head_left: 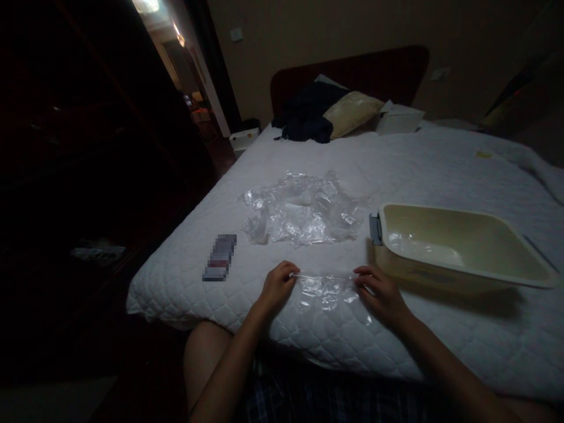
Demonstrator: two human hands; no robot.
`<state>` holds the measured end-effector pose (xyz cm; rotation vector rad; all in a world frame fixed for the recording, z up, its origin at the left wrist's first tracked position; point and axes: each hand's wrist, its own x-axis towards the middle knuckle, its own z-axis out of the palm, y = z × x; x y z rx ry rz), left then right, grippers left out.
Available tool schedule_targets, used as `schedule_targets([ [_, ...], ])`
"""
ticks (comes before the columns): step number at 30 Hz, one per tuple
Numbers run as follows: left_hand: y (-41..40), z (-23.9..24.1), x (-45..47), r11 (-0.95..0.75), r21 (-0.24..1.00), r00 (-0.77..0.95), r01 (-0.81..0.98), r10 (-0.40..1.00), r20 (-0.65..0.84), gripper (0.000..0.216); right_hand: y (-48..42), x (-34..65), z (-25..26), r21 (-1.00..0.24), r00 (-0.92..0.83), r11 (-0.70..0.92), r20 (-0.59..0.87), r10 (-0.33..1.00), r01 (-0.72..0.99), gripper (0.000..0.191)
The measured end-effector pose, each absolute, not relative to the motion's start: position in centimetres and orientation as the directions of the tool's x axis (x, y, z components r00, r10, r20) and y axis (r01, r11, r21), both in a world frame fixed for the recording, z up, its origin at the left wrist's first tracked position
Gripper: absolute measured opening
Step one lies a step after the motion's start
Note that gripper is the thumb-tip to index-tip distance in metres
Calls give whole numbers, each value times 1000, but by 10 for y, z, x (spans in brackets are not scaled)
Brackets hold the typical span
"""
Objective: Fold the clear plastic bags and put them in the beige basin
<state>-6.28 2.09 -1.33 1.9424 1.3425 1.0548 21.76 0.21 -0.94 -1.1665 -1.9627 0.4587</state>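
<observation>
A clear plastic bag (328, 294) is stretched between my hands, just above or on the white quilted bed cover (185, 264). My left hand (279, 283) pinches its upper left corner. At the upper right corner, my right hand (381, 292) grips the same edge between thumb and fingers. Beyond my hands lies a loose heap of crumpled clear plastic bags (304, 211). To the right of my right hand stands a cream plastic storage box (458, 235), open at the top, with a grey latch (375, 229) on its left side.
A blurred-out, phone-shaped object (219, 258) lies left of my hands. Dark cloth (308, 111), a beige pillow (355, 111) and a white box (400, 119) rest near the headboard (396, 64). The bed's left edge drops to a dark floor with some plastic (99, 252).
</observation>
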Motion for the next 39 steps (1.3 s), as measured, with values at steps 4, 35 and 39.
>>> schedule_targets([
  [4,11,-15,-69,-437,683,269,585,900,344,34,-4,223,-11,-615,-310,526,429,848,587,12],
  [35,-21,-12,-55,-709,337,576,620,702,419,39,-11,94,15,-845,-169,-219,-154,973,-487,30],
  [39,-22,-23,-55,-676,374,550,635,736,394,37,-2,86,-9,-784,-100,-313,-309,946,-536,26],
])
